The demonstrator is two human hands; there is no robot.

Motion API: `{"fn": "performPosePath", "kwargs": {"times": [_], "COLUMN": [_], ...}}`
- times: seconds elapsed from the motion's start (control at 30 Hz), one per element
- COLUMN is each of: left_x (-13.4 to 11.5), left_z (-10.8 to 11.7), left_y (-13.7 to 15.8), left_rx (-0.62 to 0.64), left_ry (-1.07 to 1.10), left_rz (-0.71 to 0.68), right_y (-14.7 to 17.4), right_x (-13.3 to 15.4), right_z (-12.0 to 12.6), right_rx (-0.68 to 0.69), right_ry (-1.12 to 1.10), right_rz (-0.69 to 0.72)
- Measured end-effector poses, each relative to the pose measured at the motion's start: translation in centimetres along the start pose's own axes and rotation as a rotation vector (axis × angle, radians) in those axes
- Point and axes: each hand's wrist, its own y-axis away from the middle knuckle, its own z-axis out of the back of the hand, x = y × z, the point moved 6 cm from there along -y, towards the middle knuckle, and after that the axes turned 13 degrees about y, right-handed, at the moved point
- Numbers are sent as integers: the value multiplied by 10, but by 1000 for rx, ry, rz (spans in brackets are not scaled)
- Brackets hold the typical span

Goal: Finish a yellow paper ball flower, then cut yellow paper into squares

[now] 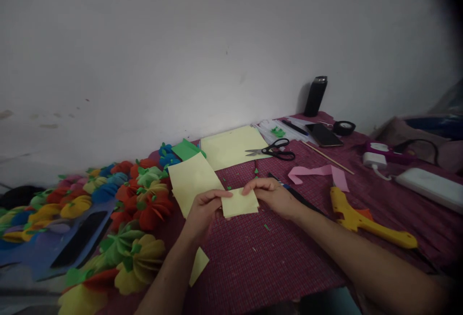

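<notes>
Between my two hands is a small pale yellow folded paper (pixel 240 204), its layered edges showing at the lower right corner. My left hand (pixel 204 211) pinches its left side, thumb on top. The fingers of my right hand (pixel 273 195) grip its upper right edge. Larger pale yellow sheets (pixel 195 180) lie just behind my left hand. A small yellow paper scrap (pixel 198 266) rests beside my left forearm. Black-handled scissors (pixel 273 150) lie partly spread on a yellow sheet (pixel 231 147) farther back.
Colourful paper flowers (pixel 141 194) crowd the left side. On the right are a yellow glue gun (pixel 369 223), a pink strip (pixel 318 172), a wooden stick (pixel 327 157), a phone (pixel 324 134), black tape (pixel 343 128) and a white power adapter (pixel 430 187). A black bottle (pixel 316 97) stands near the wall.
</notes>
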Motion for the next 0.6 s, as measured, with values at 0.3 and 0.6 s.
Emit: {"fn": "performPosePath", "kwargs": {"times": [0.3,0.6], "left_x": [5,-2], "left_z": [3,7], "left_y": [-2,-4], "left_rx": [-15,-95], "left_ry": [-109,-277], "left_rz": [-55,-162], "right_y": [2,-1], "right_x": [10,-2], "right_z": [0,-4], "right_rx": [1,48], "right_ry": [289,97], "right_rz": [156,2]}}
